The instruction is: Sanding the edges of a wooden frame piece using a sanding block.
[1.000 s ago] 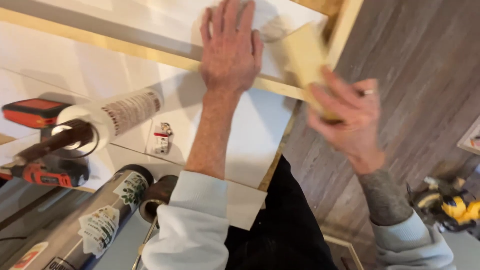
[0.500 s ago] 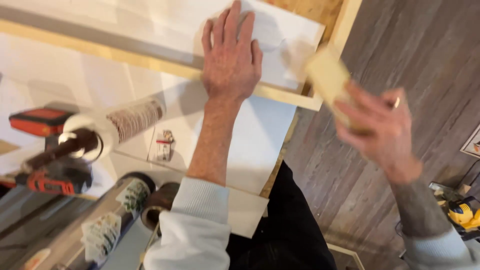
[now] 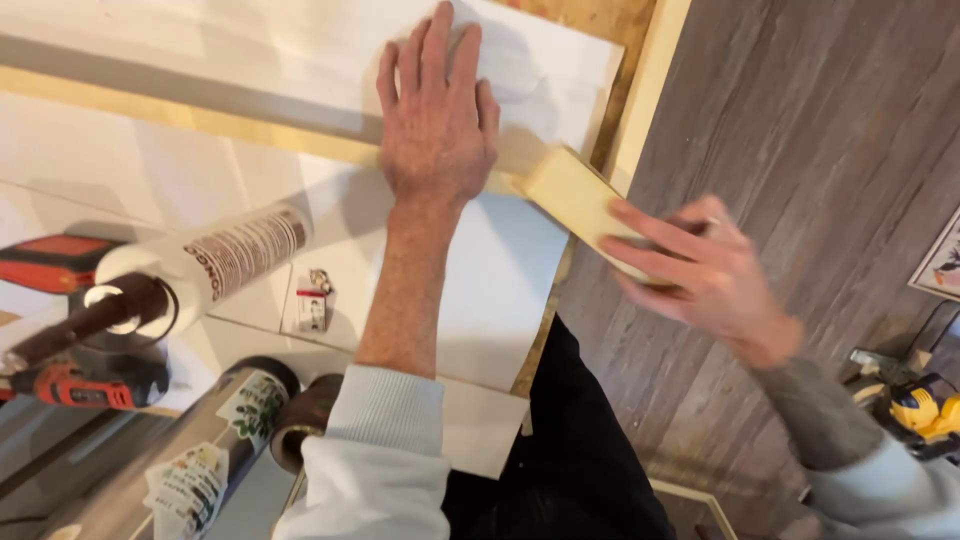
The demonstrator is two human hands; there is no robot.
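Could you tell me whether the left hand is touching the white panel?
Touching: the head view shows the left hand pressed flat, fingers spread, on the white panel.

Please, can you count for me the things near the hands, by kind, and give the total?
Hands: 2, left hand flat on the white sheet, right hand holding the wooden block
Wooden blocks: 1
White sheets under the left hand: 1
Sealant tubes: 1
Red power tools: 1
Total: 6
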